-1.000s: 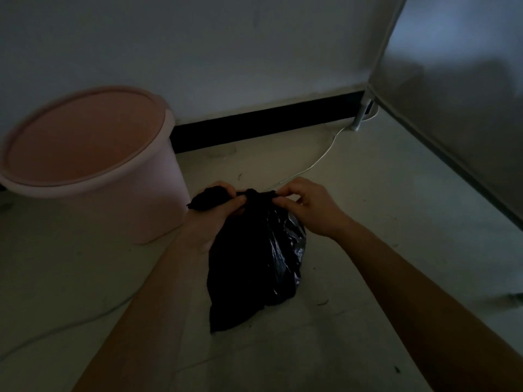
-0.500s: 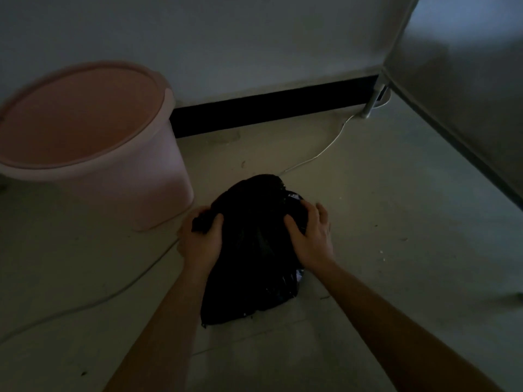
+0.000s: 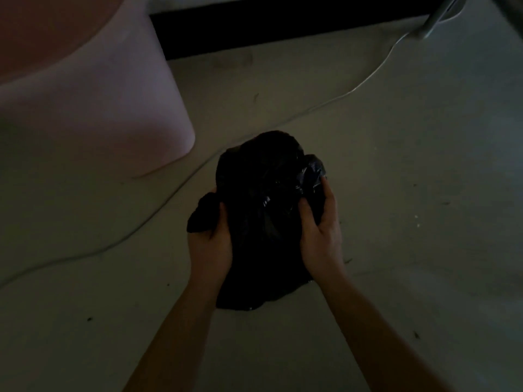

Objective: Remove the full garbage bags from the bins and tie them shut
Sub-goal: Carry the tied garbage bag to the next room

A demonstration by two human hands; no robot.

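A full black garbage bag (image 3: 263,210) lies on the pale floor in the middle of the head view. My left hand (image 3: 210,244) grips a gathered flap of the bag on its left side, and a bunch of black plastic sticks out past my thumb. On the bag's right side my right hand (image 3: 319,233) grips the other flap, with fingers curled into the plastic. A pink bin (image 3: 93,100) stands at the upper left, close to the bag but apart from it. The room is dim.
A thin white cable (image 3: 334,101) runs across the floor from the upper right, behind the bag, to the lower left. A black baseboard (image 3: 283,26) lines the wall at the top. A metal leg (image 3: 433,24) stands at the top right.
Both hands have moved from pinching the bag's top to gripping its two sides. My head has come lower and closer, so the bin and the bag look larger.
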